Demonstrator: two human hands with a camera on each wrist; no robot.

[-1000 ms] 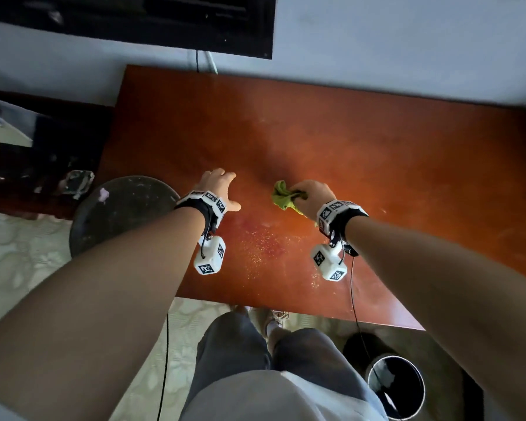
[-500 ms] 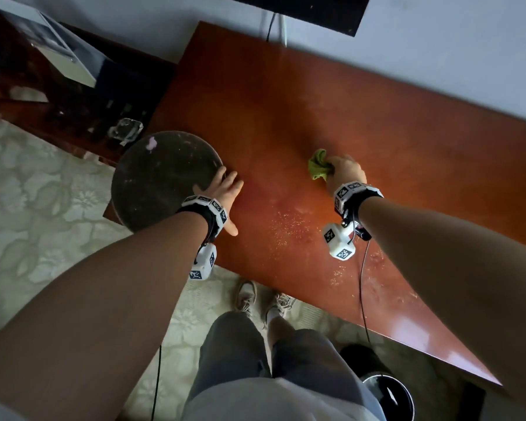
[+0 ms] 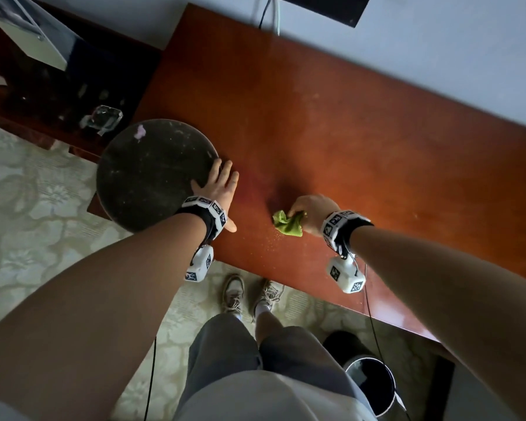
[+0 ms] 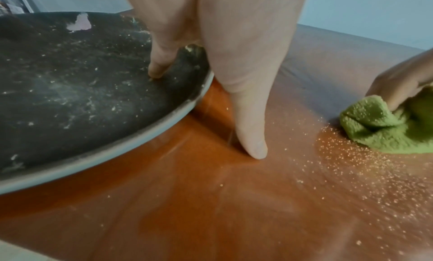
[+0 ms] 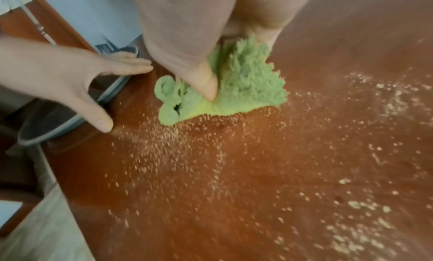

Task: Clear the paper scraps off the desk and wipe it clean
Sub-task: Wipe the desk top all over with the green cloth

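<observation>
My right hand (image 3: 313,208) (image 5: 199,33) grips a crumpled green cloth (image 3: 287,224) (image 4: 379,131) (image 5: 246,83) and presses it on the red-brown desk (image 3: 346,132) (image 5: 304,153). Fine pale crumbs (image 4: 351,153) (image 5: 187,135) lie scattered in front of the cloth. My left hand (image 3: 217,185) (image 4: 234,42) (image 5: 70,76) lies flat with straight fingers. Some of its fingers rest on a round dark tray (image 3: 152,174) (image 4: 70,98) at the desk's left end, and its thumb touches the desk. A small pink paper scrap (image 3: 140,131) (image 4: 78,23) sits on the tray.
A dark bin (image 3: 371,387) stands on the floor under the desk's near right side. A low dark cabinet (image 3: 58,86) with a glass dish (image 3: 104,120) is to the left. The wall runs along the desk's far edge. My feet (image 3: 249,293) are by the front edge.
My left hand moved left from the desk onto the tray's rim. My right hand dragged the cloth toward the near edge and the tray, with crumbs ahead of it. The view tilted.
</observation>
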